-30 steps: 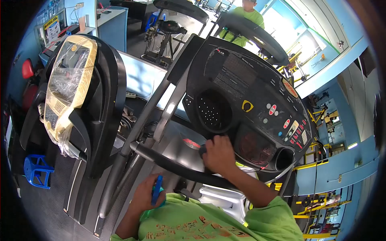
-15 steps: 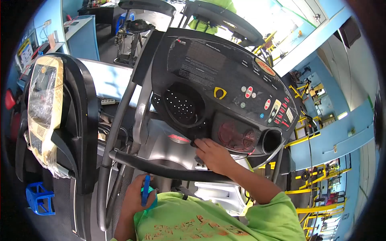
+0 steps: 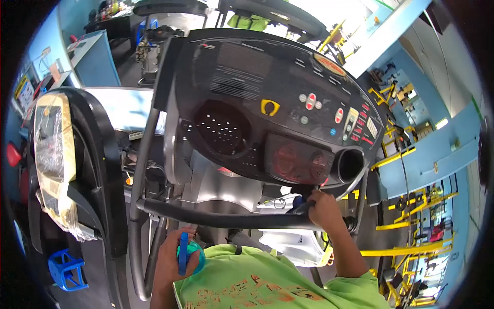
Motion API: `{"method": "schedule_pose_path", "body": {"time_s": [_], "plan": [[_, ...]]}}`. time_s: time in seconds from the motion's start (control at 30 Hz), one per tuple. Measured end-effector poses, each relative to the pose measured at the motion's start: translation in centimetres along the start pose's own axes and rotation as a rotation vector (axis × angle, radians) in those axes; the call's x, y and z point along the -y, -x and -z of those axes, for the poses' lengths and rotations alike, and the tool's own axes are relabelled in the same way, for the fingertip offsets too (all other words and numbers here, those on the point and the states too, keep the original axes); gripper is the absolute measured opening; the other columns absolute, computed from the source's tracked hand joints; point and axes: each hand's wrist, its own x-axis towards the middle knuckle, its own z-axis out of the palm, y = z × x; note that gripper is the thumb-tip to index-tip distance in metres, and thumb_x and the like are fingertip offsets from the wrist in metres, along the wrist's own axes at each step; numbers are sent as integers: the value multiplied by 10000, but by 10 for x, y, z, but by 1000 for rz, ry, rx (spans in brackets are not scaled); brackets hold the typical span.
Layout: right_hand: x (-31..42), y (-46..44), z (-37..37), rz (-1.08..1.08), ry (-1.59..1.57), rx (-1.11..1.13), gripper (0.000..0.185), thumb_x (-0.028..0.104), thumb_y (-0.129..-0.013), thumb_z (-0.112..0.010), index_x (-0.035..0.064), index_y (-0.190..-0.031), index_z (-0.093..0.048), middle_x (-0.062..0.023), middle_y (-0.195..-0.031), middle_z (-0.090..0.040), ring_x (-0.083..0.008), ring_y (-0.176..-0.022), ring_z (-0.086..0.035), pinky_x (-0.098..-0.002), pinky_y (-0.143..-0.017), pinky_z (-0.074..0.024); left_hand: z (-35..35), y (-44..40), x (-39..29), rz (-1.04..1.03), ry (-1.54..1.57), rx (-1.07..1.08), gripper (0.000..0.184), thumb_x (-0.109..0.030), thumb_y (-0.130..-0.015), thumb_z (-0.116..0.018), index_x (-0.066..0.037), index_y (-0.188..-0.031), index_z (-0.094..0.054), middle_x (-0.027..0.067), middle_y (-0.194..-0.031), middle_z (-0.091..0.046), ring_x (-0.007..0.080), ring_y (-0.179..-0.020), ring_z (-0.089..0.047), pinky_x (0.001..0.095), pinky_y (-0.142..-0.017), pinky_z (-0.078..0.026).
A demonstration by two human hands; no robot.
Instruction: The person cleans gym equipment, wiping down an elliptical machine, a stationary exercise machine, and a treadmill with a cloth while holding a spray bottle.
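The black treadmill console [image 3: 288, 123], with its buttons, yellow key ring and cup holders, fills the middle. My left hand [image 3: 172, 257], low at the left near the black handrail [image 3: 221, 219], is closed round a see-through teal spray bottle [image 3: 198, 260] with a blue top. My right hand [image 3: 325, 210] is at the console's lower edge, below the right cup holder [image 3: 348, 165] and by the handrail's right end. Its fingers are closed on a dark blue cloth [image 3: 298, 204], which hangs out to the left; part of it is hidden by the fingers.
Another machine's console [image 3: 56, 139], wrapped in plastic, stands close on the left. Below it is a blue plastic stool [image 3: 68, 270]. Yellow gym frames [image 3: 411, 216] line the right side. A further treadmill [image 3: 272, 18] stands beyond the console.
My right hand has moved right along the console's lower edge, from below the middle to below the right cup holder. My left hand keeps the bottle. The view has shifted slightly.
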Motion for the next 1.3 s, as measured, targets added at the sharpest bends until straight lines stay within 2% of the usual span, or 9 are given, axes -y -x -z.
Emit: {"method": "schedule_pose_path", "body": {"time_s": [0.1,0.23,0.37,0.47,0.53,0.63,0.9,1.07,1.3], "plan": [[-21,-3,4,-303,-6,-40,303,50,-684,-584,9,-963,-693,-250,-998,-679,-425,-923,-652,-471,-853,-526,-6,-9,-2,-103,-15,55,490,-162,-738,-708,-3,-1176,-558,184,-1114,-644,304,-963,-659,385,-869,-524],[-18,27,27,-238,-334,-78,291,33,-702,-605,-1,-985,-665,-254,-995,-679,-416,-951,-648,-440,-870,-525,-18,-26,-28,-114,-2,144,483,-157,-741,-711,-3,-1173,-558,174,-1119,-648,262,-933,-657,368,-842,-526],[-55,65,48,-327,-600,-581,297,-61,-720,-522,-12,-997,-616,-201,-1113,-683,-303,-1014,-670,-354,-927,-502,-36,-38,-43,-82,52,237,476,-170,-755,-727,0,-1156,-534,211,-1157,-611,296,-1162,-588,381,-911,-505],[-88,62,36,-165,-843,-1003,352,-125,-711,-441,-23,-1035,-533,-278,-1261,-586,-341,-1142,-601,-396,-1003,-450,-59,-48,-56,-40,85,252,471,-156,-745,-726,5,-1146,-541,206,-1163,-609,304,-1179,-583,380,-923,-501],[-93,53,24,12,-658,-780,347,-122,-681,-495,4,-1000,-552,-230,-1357,-539,-365,-1225,-546,-435,-1081,-386,-77,-52,-60,-202,109,191,477,-129,-713,-729,0,-1142,-565,179,-1136,-653,242,-940,-666,347,-826,-528],[-100,13,-9,263,-434,-385,301,-39,-663,-609,40,-952,-582,-136,-1408,-520,-340,-1328,-437,-475,-1103,-363,-90,-66,-71,-243,-20,356,476,-138,-713,-740,0,-1136,-570,174,-1118,-660,244,-960,-672,348,-827,-530],[-163,23,-40,313,228,-454,127,164,-746,-607,155,-867,-645,38,-1365,-564,-250,-1271,-410,-441,-1005,-358,-121,-62,-97,-58,-19,328,501,-150,-714,-749,4,-1156,-572,174,-1135,-653,228,-976,-662,350,-837,-528],[-155,14,-44,433,67,-411,179,145,-740,-603,143,-918,-624,-47,-1334,-573,-283,-1211,-439,-423,-960,-405,-132,-60,-93,-20,3,306,497,-145,-714,-748,13,-1151,-572,169,-1171,-638,238,-1028,-650,347,-868,-519],[-221,0,-29,532,-39,-331,187,97,-618,-680,97,-799,-631,0,-1280,-641,-206,-1133,-548,-377,-965,-422,-151,-73,-112,-25,39,392,482,-157,-701,-760,16,-1115,-585,189,-1136,-657,278,-1111,-639,364,-893,-536]]}}
